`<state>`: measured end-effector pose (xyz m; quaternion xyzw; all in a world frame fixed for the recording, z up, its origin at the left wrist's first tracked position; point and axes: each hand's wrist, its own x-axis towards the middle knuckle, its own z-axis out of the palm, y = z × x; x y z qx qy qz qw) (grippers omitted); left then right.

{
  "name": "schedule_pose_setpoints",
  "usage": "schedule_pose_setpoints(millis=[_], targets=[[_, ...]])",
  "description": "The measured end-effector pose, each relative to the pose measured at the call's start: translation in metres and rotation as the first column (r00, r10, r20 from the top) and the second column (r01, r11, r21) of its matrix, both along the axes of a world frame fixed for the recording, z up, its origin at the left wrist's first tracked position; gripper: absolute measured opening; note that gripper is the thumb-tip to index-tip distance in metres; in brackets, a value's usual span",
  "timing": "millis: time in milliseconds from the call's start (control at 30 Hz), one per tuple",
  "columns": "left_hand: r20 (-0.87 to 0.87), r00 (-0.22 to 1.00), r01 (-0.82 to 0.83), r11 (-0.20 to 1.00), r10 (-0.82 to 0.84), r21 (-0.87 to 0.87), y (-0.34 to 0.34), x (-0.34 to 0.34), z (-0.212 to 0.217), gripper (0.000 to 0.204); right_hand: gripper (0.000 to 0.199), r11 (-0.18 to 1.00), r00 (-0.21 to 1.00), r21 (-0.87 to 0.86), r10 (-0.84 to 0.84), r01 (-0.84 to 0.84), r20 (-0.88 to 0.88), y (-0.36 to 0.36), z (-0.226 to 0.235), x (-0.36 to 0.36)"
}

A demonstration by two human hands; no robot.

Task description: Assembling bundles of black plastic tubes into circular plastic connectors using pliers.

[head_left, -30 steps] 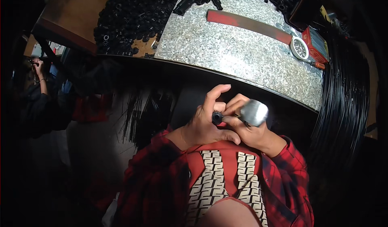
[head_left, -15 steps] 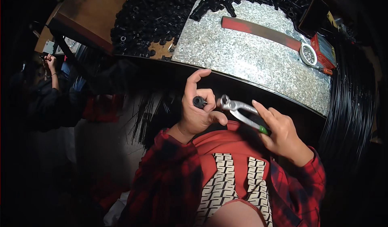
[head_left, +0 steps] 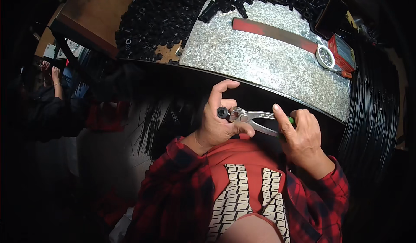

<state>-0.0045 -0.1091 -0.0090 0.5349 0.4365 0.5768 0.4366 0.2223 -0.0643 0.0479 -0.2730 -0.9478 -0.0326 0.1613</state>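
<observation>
Black tubular part is sitting in the left hand, whose curled fingers are gripping it while thumb and index finger are sticking out. Silver pincers, grasped at the handles by the right hand, are lying just beside it, near the speckled worktop.

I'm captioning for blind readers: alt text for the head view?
A person's right hand holds pincers, jaws beside a round black part in the left hand. Beyond, a speckled board bears a reddish strip and white bowl, near heaped black parts.
</observation>
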Motion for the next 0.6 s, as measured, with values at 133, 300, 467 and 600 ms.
schedule_pose_setpoints(millis=[133, 300, 467, 600], targets=[[-0.022, 1.0, -0.011, 1.0, 0.011, 0.016, -0.001, 0.002, -0.001, 0.096, 0.061, 0.996, 1.0, 0.087, 0.003, -0.004, 0.02, 0.003, -0.003, 0.003], [-0.03, 0.999, -0.031, 0.999, 0.032, 0.022, 0.001, 0.007, -0.002, 0.094, 0.063, 0.997, 0.999, 0.072, 0.004, -0.008, 0.052, 0.003, 0.005, 0.004], [-0.028, 0.996, -0.09, 0.996, 0.089, -0.026, 0.002, 0.01, -0.002, 0.105, 0.068, 0.999, 0.996, -0.046, -0.006, 0.01, 0.085, 0.0, 0.014, 0.002], [-0.071, 0.994, -0.085, 0.996, 0.085, -0.006, 0.004, 0.005, -0.008, 0.108, 0.072, 0.941, 0.997, -0.335, -0.012, 0.036, 0.074, -0.002, 0.018, 0.002]])
